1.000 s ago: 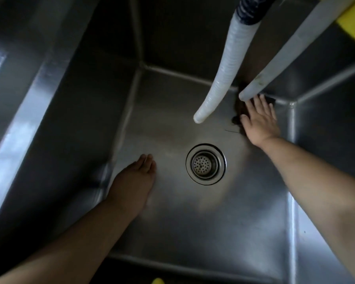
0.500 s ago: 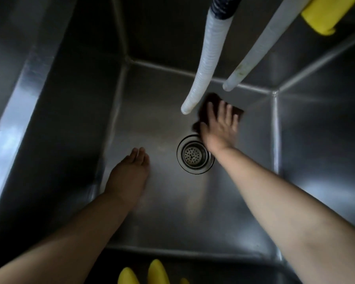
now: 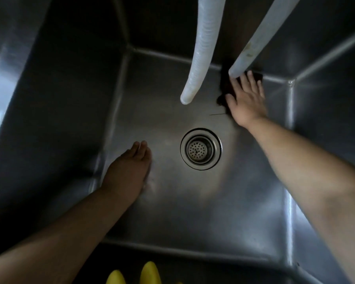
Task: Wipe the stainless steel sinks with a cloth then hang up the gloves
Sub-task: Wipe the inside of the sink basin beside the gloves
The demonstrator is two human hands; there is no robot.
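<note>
Yellow glove fingertips [image 3: 150, 272]: two, at the bottom edge of view, just outside the sink's near wall.

Stainless steel sink [image 3: 193, 212]: deep, square basin seen from above; floor bare and dully reflective, seams bright along the right wall.

Left hand [image 3: 129, 169]: resting flat on the sink floor, left of the drain; fingers straight and together, grasping nothing.

Drain strainer [image 3: 200, 149]: round, perforated, ringed in polished steel, mid-floor, between the two forearms and apart from both hands.

Right hand [image 3: 246, 101]: beyond the drain, near the far right corner; fingers straight and spread, pressing flat on the cloth rather than gripping it.

Cloth [image 3: 225, 87]: dark, bunched, pinned beneath the right palm against the sink floor close to the back wall; edges showing left of the thumb and past the fingertips.

Ribbed white hose [image 3: 201, 50]: hanging from above, open end over the floor, left of the cloth.

Smooth white hose [image 3: 254, 39]: slanting down from upper right, tip just above the right fingers.
</note>
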